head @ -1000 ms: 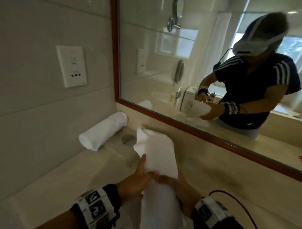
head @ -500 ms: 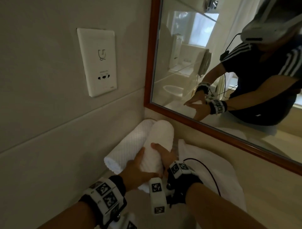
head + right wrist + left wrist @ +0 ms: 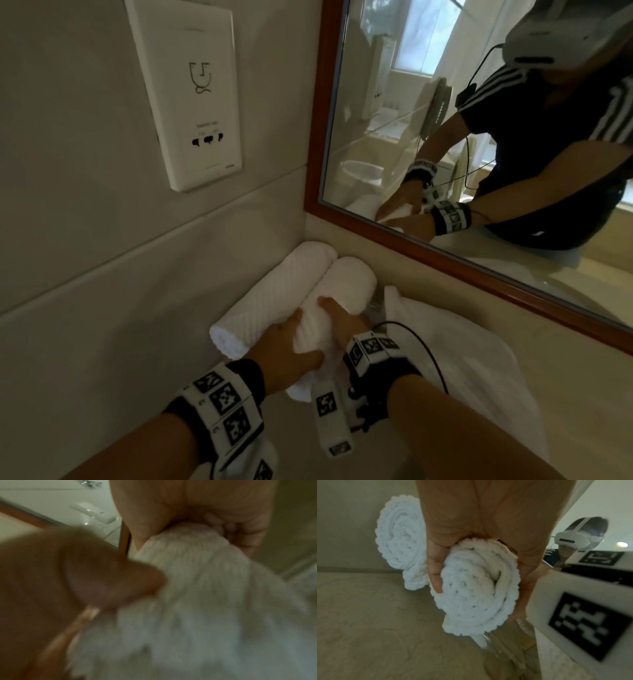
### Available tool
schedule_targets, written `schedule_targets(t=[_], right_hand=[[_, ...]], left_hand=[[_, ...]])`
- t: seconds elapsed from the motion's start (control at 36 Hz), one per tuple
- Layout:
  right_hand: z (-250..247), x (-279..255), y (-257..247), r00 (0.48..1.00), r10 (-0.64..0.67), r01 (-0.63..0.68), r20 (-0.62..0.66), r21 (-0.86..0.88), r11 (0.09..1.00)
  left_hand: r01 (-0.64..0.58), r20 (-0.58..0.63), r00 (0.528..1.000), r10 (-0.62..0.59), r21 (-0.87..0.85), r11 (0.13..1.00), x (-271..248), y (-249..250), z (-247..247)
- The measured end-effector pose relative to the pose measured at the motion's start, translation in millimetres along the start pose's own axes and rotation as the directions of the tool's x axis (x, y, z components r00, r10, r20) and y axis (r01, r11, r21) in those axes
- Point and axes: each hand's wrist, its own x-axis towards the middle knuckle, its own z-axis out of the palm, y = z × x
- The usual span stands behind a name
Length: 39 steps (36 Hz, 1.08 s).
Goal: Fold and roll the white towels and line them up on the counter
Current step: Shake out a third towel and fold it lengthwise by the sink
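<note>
One rolled white towel (image 3: pixel 270 298) lies on the counter (image 3: pixel 102 394) against the left wall, its spiral end (image 3: pixel 400 536) showing in the left wrist view. A second rolled towel (image 3: pixel 346 287) sits right beside it, touching it. My left hand (image 3: pixel 291 346) wraps round the near end of this second roll (image 3: pixel 477 588). From the right, my right hand (image 3: pixel 339 318) grips the same roll (image 3: pixel 197 577). The right wrist view is blurred. An unfolded white towel (image 3: pixel 462 359) lies spread to the right.
A wooden-framed mirror (image 3: pixel 479 137) runs along the back wall above the counter and reflects the person. A white socket plate (image 3: pixel 191 92) is on the left wall. A black cable (image 3: pixel 428 346) loops from my right wrist over the spread towel.
The view has closed in on the corner. The second roll has been carried from mid-counter to lie against the first roll; both hands still hold it.
</note>
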Motion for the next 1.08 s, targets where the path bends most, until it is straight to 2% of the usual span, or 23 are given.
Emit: schedule_targets(t=[0.11,0.17,0.19,0.22,0.25,0.31,0.33,0.36,0.39,0.42,0.44,0.5,0.58,0.67,0.72,0.81,0.89,0.94,0.97,1.03,1.08], right_hand=[[-4,-7,-4,0.997,-0.048,0.053,0.053,-0.092,0.994],[-17,-17,-3,0.991,-0.105,0.116,0.087,-0.122,0.986],[-26,-21,-2,0.982,-0.163,0.178,0.090,-0.184,0.967],[-37,-28,-2,0.969,-0.227,0.245,0.091,-0.336,0.910],[-50,-36,-2,0.953,-0.290,0.286,0.082,-0.550,0.785],[-75,-51,0,0.898,-0.435,0.272,0.070,-0.865,0.422],[-86,-57,1,0.886,-0.456,0.233,0.085,-0.932,0.278],[-96,-61,3,0.898,-0.430,0.180,0.092,-0.969,0.167],[-104,-65,6,0.920,-0.385,0.129,0.075,-0.985,0.117],[-112,-65,9,0.941,-0.335,0.085,0.038,-0.988,0.128],[-119,-66,11,0.954,-0.300,0.061,0.000,-0.979,0.196],[-127,-68,12,0.962,-0.272,0.081,0.001,-0.955,0.285],[-130,-73,15,0.977,-0.196,0.131,0.086,-0.964,0.229],[-129,-76,18,0.989,-0.113,0.123,0.100,-0.968,0.219],[-128,-82,20,0.985,-0.115,0.147,0.126,-0.969,0.198],[-127,-90,27,0.955,-0.247,0.218,0.164,-0.953,0.211],[-129,-96,40,0.920,-0.352,0.268,0.169,-0.930,0.253],[-135,-99,49,0.902,-0.410,0.285,0.137,-0.902,0.326],[-138,-102,54,0.897,-0.430,0.284,0.106,-0.883,0.375],[-147,-111,59,0.877,-0.479,0.293,0.048,-0.843,0.451],[-163,-125,59,0.830,-0.558,0.336,-0.012,-0.787,0.516]], left_hand=[[-0.013,0.028,1.000,0.011,0.075,0.997,3,-5,8],[-0.022,0.005,1.000,0.021,0.197,0.980,0,-4,12],[-0.026,0.005,1.000,0.025,0.284,0.959,-3,-3,12],[-0.043,0.013,0.999,0.041,0.347,0.937,-5,-1,10],[-0.045,0.026,0.999,0.038,0.402,0.914,-7,2,9],[-0.038,0.030,0.999,0.026,0.537,0.843,-8,10,6],[-0.034,0.022,0.999,0.025,0.600,0.799,-9,17,5],[-0.034,0.008,0.999,0.038,0.648,0.761,-9,25,4],[-0.056,-0.001,0.997,0.076,0.671,0.739,-10,34,3],[-0.082,0.010,0.995,0.102,0.668,0.740,-11,45,4],[-0.114,0.039,0.992,0.116,0.648,0.753,-13,56,6],[-0.171,0.118,0.985,0.125,0.586,0.792,-11,71,14],[-0.258,0.245,0.956,0.163,0.429,0.866,-12,87,33],[-0.258,0.318,0.936,0.148,0.336,0.906,-12,91,56],[-0.243,0.287,0.947,0.147,0.338,0.909,-9,89,71],[-0.236,0.191,0.964,0.187,0.281,0.930,-8,95,89],[-0.200,0.072,0.977,0.198,0.022,0.979,-1,102,103],[-0.169,-0.039,0.986,0.165,-0.181,0.969,0,105,110],[-0.188,-0.073,0.982,0.176,-0.242,0.952,-2,108,111],[-0.289,-0.096,0.957,0.275,-0.210,0.934,-11,114,112],[-0.434,-0.076,0.901,0.427,-0.132,0.891,-30,124,108]])
